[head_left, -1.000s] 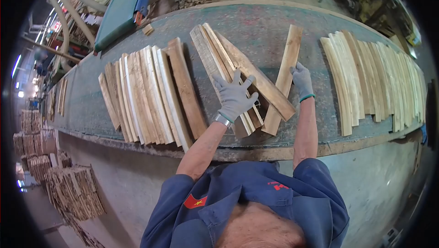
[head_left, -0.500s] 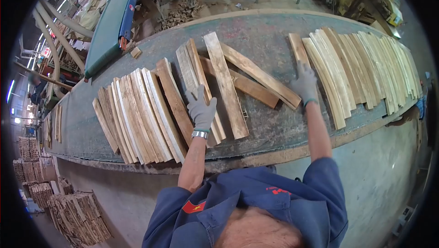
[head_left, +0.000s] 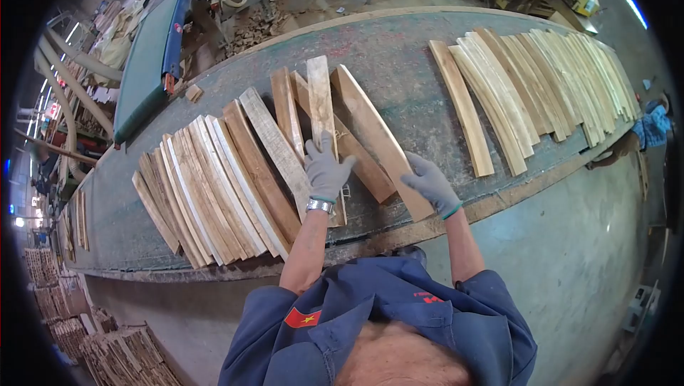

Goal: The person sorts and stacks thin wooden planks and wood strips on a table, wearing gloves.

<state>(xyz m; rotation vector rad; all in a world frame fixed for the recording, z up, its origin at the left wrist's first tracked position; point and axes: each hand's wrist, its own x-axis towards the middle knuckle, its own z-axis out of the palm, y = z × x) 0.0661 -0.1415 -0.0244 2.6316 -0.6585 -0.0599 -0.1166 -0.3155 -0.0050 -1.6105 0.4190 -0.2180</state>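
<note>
My gloved left hand (head_left: 328, 172) lies over the lower part of a pale wooden slat (head_left: 318, 94), thumb and fingers spread. Beside it, my gloved right hand (head_left: 431, 185) grips the near right edge of another wooden slat (head_left: 381, 140), which slants down toward me and looks tilted. A darker slat (head_left: 367, 165) lies partly underneath these two. Just left of my left hand are a brown slat (head_left: 285, 105) and a greyish rough slat (head_left: 271, 133). All rest on a worn green-grey table (head_left: 399, 58).
A row of several slats (head_left: 214, 186) lies side by side on the left, and another row (head_left: 527, 94) on the right. A small wood block (head_left: 194, 92) sits near a blue-edged conveyor (head_left: 153, 65). Wood stacks (head_left: 128, 357) stand on the floor. Another person (head_left: 652, 126) is at far right.
My right hand has come left from the right-hand row to the slanting slat, which has turned and shifted toward me. My left hand has moved right onto the pale slat.
</note>
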